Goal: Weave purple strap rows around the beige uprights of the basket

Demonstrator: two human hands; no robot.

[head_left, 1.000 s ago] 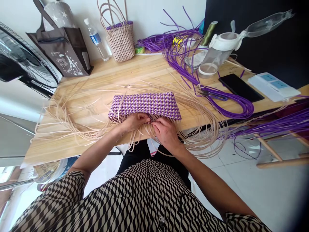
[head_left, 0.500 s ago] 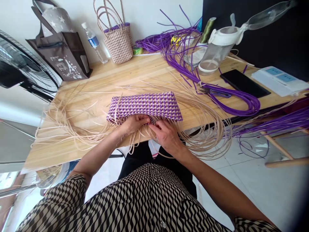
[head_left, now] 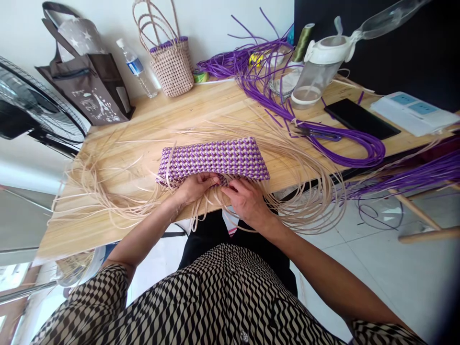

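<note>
A purple and beige woven basket piece (head_left: 213, 157) lies on the table in front of me, with long loose beige strips (head_left: 305, 172) trailing from it to both sides. At its near edge my left hand (head_left: 197, 186) is closed, thumb and fingers pinching the woven edge. Just to its right, my right hand (head_left: 247, 199) is closed too, its fingertips at the same edge among the strips. What the right fingertips pinch looks like a beige strip, though it is partly hidden.
On the wooden table (head_left: 143, 124), purple strips (head_left: 348, 148) lie coiled at right with a dark cutting tool (head_left: 319, 134) on them. Behind stand a small woven bag (head_left: 172, 67), a water bottle (head_left: 138, 69) and a clear jug (head_left: 319, 67). A phone (head_left: 361, 118) lies at right; a fan (head_left: 39, 100) stands left.
The view has shifted slightly. Both hands stay at the near edge of the woven piece, with only small finger movement; the right fingertips are drawn slightly apart from the left.
</note>
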